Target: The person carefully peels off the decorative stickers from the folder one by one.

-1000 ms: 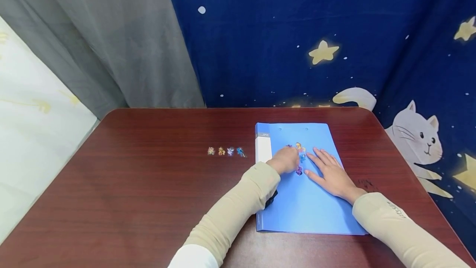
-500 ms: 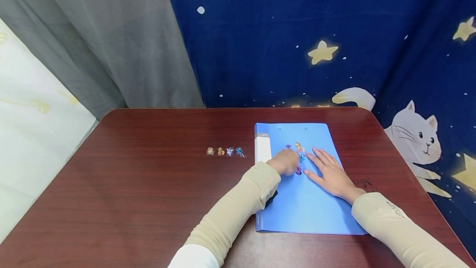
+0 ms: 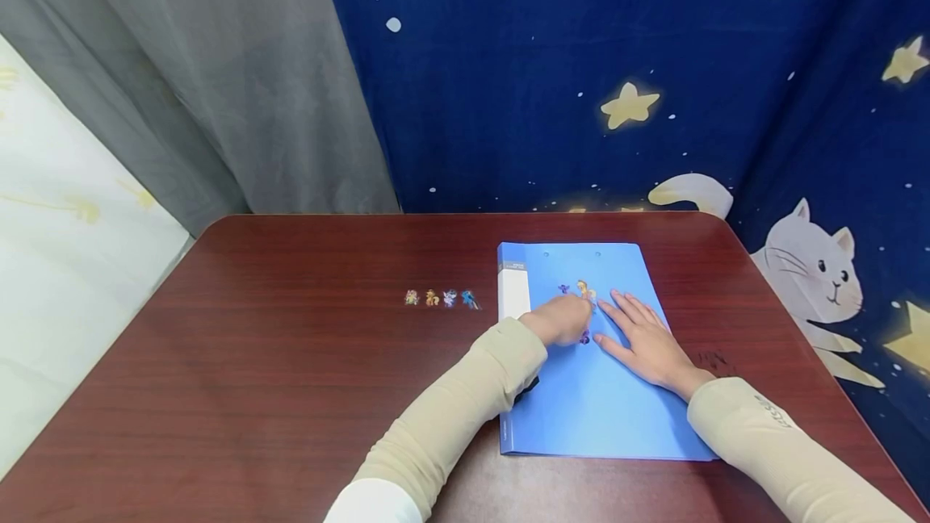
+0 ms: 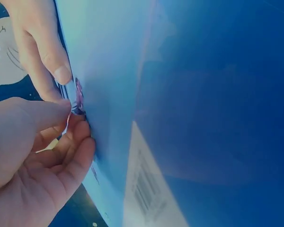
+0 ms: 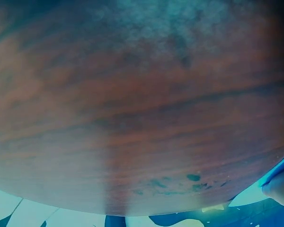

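Observation:
A blue file folder (image 3: 610,414) lies on the right half of the table, with small pony-shaped stickers on its cover. My left hand (image 3: 559,320) is over the cover, thumb and fingertips brought together; it appears to pinch a small blue sticker mostly hidden under them. In the left wrist view the left hand (image 4: 38,156) is curled, beside a purple-pink sticker (image 4: 79,94). Above it on the cover are a small purple sticker (image 3: 563,289) and a yellow pony sticker (image 3: 583,287). My right hand (image 3: 650,349) rests flat on the folder, fingers spread.
Several pony stickers (image 3: 441,298) lie in a row on the brown table (image 3: 254,361), left of the folder's spine. Dark marks (image 3: 715,361) show on the tabletop by the right wrist. A blue curtain (image 3: 508,103) with stars and a cat hangs behind.
My left hand has shifted slightly right, uncovering the small purple sticker and covering the blue one. The right hand and the stickers on the table have stayed put.

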The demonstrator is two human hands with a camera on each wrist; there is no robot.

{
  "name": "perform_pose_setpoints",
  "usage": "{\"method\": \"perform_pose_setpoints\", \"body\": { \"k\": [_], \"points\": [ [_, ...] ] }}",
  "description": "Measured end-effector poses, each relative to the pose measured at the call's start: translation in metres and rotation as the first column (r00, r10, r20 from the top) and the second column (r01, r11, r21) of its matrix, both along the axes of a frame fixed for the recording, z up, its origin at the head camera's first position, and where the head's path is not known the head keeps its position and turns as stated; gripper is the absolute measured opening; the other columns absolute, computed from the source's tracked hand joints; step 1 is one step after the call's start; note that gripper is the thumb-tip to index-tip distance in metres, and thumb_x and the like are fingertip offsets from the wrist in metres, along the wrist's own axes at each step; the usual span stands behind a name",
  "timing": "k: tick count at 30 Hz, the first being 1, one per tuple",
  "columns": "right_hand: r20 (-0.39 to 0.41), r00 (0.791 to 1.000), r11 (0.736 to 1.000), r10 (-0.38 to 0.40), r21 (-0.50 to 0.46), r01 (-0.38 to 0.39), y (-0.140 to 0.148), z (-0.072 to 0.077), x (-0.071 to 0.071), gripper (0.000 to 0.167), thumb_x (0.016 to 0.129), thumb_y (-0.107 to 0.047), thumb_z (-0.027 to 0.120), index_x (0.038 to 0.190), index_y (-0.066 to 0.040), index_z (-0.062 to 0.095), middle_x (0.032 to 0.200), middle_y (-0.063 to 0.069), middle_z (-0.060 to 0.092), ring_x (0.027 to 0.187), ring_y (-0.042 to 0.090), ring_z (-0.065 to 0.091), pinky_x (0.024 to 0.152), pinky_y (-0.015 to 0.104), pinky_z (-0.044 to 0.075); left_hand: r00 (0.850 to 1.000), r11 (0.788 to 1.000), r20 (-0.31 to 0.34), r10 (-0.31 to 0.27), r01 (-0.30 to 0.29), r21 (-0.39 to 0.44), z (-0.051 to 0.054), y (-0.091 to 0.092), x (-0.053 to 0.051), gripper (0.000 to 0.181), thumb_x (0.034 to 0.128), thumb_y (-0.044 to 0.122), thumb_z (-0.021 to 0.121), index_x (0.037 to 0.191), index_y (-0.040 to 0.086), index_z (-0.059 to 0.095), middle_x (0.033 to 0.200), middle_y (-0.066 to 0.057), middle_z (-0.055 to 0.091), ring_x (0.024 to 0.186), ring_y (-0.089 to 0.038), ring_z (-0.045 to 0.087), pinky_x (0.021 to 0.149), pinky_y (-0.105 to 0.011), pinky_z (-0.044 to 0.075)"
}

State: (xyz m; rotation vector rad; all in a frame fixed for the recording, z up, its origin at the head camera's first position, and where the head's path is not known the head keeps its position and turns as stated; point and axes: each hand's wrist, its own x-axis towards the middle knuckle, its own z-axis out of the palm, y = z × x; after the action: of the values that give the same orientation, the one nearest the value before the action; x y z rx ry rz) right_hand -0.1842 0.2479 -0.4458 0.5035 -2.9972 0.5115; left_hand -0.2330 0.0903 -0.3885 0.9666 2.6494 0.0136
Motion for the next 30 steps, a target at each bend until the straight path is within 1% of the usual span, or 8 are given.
{"method": "perform_pose_setpoints", "body": {
  "k": [2,6,10,15,19,22,27,30],
  "points": [
    [-0.002,1.000,1.000,0.000,-0.002,0.000,0.000,0.000,0.000,0.064,0.086,-0.044,0.049,0.134,-0.004,0.035,0.141,0.020,0.024,0.129,0.037,0.015,0.100,0.053,0.012,1.000,0.999,0.017,-0.011,0.010,0.051,0.000,-0.002,-0.002,0.017,0.0905,0.019,0.050,0.099,0.010,0.062,0.088,0.000,0.060,0.076,-0.010,0.053,0.063,-0.017,0.041],
    [-0.005,1.000,1.000,-0.002,-0.002,0.002,0.000,0.000,0.000,0.064,0.087,-0.044,0.049,0.134,-0.003,0.035,0.140,0.020,0.024,0.129,0.037,0.016,0.100,0.053,0.013,0.999,0.988,0.040,-0.020,0.014,0.154,-0.001,-0.008,-0.006,0.011,0.0853,0.018,0.059,0.079,0.010,0.064,0.071,0.002,0.056,0.068,-0.008,0.050,0.058,-0.016,0.037],
    [-0.002,1.000,1.000,-0.005,-0.002,0.005,0.000,-0.001,0.000,0.064,0.087,-0.045,0.048,0.134,-0.003,0.036,0.140,0.020,0.024,0.129,0.037,0.016,0.100,0.053,0.013,0.997,0.973,0.072,-0.027,0.010,0.232,-0.002,-0.012,-0.009,0.023,0.0843,0.011,0.059,0.061,0.011,0.057,0.055,0.003,0.045,0.058,-0.008,0.044,0.051,-0.016,0.032],
    [0.000,1.000,1.000,-0.002,-0.008,0.002,0.000,-0.001,0.000,0.064,0.087,-0.044,0.048,0.134,-0.003,0.035,0.141,0.020,0.024,0.129,0.037,0.015,0.100,0.053,0.013,0.990,0.940,0.140,-0.031,-0.018,0.340,-0.003,-0.018,-0.013,0.016,0.0849,0.010,0.058,0.069,0.010,0.063,0.057,0.004,0.047,0.057,-0.007,0.044,0.053,-0.014,0.033],
    [-0.001,1.000,1.000,0.000,-0.008,0.000,0.000,-0.001,0.000,0.064,0.087,-0.044,0.048,0.134,-0.003,0.035,0.141,0.020,0.024,0.129,0.037,0.015,0.101,0.053,0.012,0.975,0.889,0.221,-0.013,-0.090,0.448,-0.005,-0.025,-0.018,0.009,0.0827,0.008,0.060,0.077,0.006,0.067,0.063,0.003,0.052,0.060,-0.005,0.045,0.055,-0.013,0.035],
    [0.008,1.000,1.000,-0.002,-0.005,0.002,0.000,0.000,0.000,0.064,0.087,-0.045,0.047,0.135,-0.004,0.034,0.141,0.020,0.023,0.129,0.037,0.014,0.101,0.053,0.012,0.942,0.836,0.334,0.016,-0.196,0.513,-0.006,-0.033,-0.020,0.008,0.0828,0.008,0.061,0.081,0.004,0.067,0.066,0.002,0.056,0.060,-0.005,0.048,0.056,-0.013,0.038],
    [0.025,1.000,1.000,-0.007,-0.002,0.007,0.000,0.000,0.000,0.065,0.087,-0.046,0.046,0.136,-0.005,0.033,0.141,0.020,0.022,0.129,0.037,0.013,0.100,0.054,0.011,0.828,0.705,0.559,0.042,-0.421,0.570,-0.008,-0.049,-0.025,0.013,0.0846,0.007,0.058,0.089,-0.003,0.066,0.073,-0.007,0.063,0.063,-0.008,0.056,0.062,-0.018,0.047],
    [0.027,1.000,1.000,-0.010,0.001,0.010,0.000,0.000,0.000,0.066,0.087,-0.047,0.045,0.136,-0.005,0.032,0.142,0.020,0.022,0.129,0.037,0.013,0.100,0.054,0.011,0.785,0.639,0.618,0.046,-0.498,0.585,-0.008,-0.060,-0.029,0.013,0.0833,0.005,0.060,0.089,-0.005,0.065,0.075,-0.010,0.064,0.063,-0.010,0.058,0.064,-0.021,0.049]
  ]
}}
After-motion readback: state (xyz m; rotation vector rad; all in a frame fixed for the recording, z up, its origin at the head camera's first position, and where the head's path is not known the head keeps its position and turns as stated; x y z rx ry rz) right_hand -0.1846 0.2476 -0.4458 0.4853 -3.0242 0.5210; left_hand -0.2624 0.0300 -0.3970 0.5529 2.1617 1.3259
